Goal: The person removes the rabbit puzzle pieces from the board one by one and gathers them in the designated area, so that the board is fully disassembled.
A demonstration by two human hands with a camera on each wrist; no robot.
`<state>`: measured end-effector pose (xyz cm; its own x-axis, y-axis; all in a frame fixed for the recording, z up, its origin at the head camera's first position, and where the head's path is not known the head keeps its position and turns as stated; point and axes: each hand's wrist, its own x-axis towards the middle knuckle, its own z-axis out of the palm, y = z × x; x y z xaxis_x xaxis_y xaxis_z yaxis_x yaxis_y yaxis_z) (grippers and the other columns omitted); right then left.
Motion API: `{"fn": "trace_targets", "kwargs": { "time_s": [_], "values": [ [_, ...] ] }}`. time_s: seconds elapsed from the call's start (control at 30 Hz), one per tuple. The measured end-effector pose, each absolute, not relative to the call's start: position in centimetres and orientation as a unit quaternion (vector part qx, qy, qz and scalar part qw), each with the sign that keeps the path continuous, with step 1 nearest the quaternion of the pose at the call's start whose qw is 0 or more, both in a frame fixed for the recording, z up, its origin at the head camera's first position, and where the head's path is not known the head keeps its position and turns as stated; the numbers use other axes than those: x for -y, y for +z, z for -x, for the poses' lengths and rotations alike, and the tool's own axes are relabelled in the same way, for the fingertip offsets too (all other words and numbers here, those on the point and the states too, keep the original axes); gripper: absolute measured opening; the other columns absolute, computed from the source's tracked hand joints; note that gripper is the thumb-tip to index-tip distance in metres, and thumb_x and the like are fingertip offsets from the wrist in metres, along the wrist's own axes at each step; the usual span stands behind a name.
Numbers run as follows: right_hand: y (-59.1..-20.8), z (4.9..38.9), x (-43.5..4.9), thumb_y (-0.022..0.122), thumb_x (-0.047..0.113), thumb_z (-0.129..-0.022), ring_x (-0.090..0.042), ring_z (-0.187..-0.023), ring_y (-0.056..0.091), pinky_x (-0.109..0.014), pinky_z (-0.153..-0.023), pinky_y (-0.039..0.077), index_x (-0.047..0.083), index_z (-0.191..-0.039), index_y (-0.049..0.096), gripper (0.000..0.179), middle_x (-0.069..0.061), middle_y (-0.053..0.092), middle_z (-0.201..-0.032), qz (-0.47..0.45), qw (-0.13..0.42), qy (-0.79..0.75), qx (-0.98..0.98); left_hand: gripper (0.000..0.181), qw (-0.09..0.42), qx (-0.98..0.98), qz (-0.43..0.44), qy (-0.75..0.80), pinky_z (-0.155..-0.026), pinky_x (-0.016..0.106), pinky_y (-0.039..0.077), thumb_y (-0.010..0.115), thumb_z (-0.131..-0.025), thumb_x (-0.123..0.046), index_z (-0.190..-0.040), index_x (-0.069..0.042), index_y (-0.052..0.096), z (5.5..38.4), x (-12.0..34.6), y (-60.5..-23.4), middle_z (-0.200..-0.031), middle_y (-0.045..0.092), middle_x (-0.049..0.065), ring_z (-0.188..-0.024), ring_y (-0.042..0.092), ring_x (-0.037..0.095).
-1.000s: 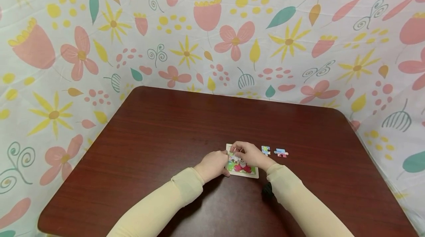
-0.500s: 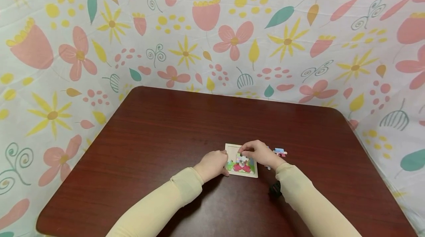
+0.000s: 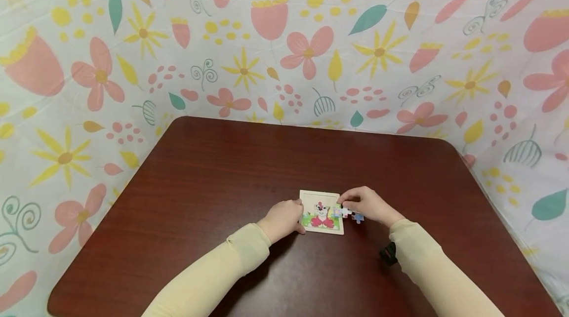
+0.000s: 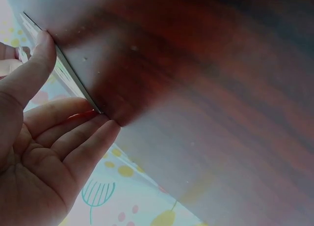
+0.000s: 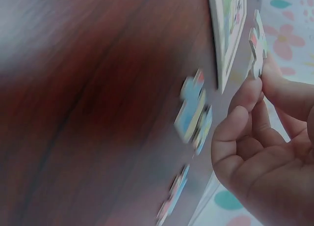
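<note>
A square wooden jigsaw tray (image 3: 320, 193) lies on the table, its lower part filled with a picture of a cartoon animal in red, its upper left showing bare wood. My left hand (image 3: 281, 219) holds the tray by its left side, thumb and fingers against the edge (image 4: 78, 83). Between thumb and index finger, my right hand (image 3: 372, 204) pinches a jigsaw piece (image 5: 257, 46) above the tray's right border. Under and beside that hand, loose jigsaw pieces (image 5: 190, 115) lie on the table; another piece (image 5: 172, 195) lies farther off in the right wrist view.
The dark red-brown table (image 3: 231, 169) has rounded corners. Behind it and at its sides hangs a white cloth (image 3: 266, 70) with flowers and leaves. A black device (image 3: 388, 254) shows at the right wrist.
My right hand has moved right from over the tray, carrying the pinched jigsaw piece to its right border and uncovering the picture. The left hand stays at the tray's left side.
</note>
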<state>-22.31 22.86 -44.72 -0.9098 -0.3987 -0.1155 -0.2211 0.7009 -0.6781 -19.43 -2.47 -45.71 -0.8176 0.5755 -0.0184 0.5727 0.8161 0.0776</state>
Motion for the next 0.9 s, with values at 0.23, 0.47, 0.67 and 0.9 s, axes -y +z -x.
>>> {"fn": "trace_targets", "kwargs": {
  "time_s": [0.23,0.47,0.67,0.9],
  "values": [
    [-44.3,21.8,-25.6,0.063,0.009,-0.090,-0.020,-0.085,0.056,-0.032,-0.070,0.048,0.010,-0.100,0.072,0.014,-0.009,0.068,-0.103,0.160,0.122,-0.339,-0.919,0.039,0.026,-0.953,-0.299,0.032,-0.068,0.025,0.053,0.079,-0.070,-0.044,-0.087,-0.011,0.068,19.6,2.4,-45.7,-0.120,0.065,0.009,-0.081,0.068,0.016],
    [-44.3,21.3,-28.3,0.063,0.009,-0.090,-0.014,-0.079,0.056,-0.029,-0.068,0.047,0.008,-0.099,0.073,0.014,-0.010,0.069,-0.102,0.153,0.119,-0.319,-0.928,0.034,0.029,-0.953,-0.300,0.040,-0.068,0.024,0.052,0.079,-0.070,-0.042,-0.078,-0.013,0.064,19.4,2.4,-45.7,-0.120,0.065,0.009,-0.079,0.067,0.015],
    [-44.3,20.8,-29.3,0.063,0.009,-0.090,-0.017,-0.083,0.060,-0.034,-0.070,0.049,0.006,-0.099,0.072,0.014,-0.012,0.069,-0.102,0.149,0.122,-0.307,-0.932,0.034,0.031,-0.953,-0.297,0.044,-0.068,0.025,0.052,0.079,-0.071,-0.042,-0.076,-0.013,0.062,19.4,2.5,-45.7,-0.121,0.064,0.009,-0.080,0.067,0.016],
    [-44.7,20.5,-29.8,0.066,0.008,-0.087,-0.018,-0.079,0.056,-0.034,-0.069,0.047,0.007,-0.096,0.073,0.011,-0.011,0.068,-0.099,0.124,0.113,-0.287,-0.943,0.035,0.025,-0.952,-0.302,0.041,-0.069,0.025,0.053,0.079,-0.070,-0.042,-0.079,-0.012,0.064,19.4,2.4,-45.7,-0.120,0.065,0.009,-0.082,0.068,0.017]
  ]
}}
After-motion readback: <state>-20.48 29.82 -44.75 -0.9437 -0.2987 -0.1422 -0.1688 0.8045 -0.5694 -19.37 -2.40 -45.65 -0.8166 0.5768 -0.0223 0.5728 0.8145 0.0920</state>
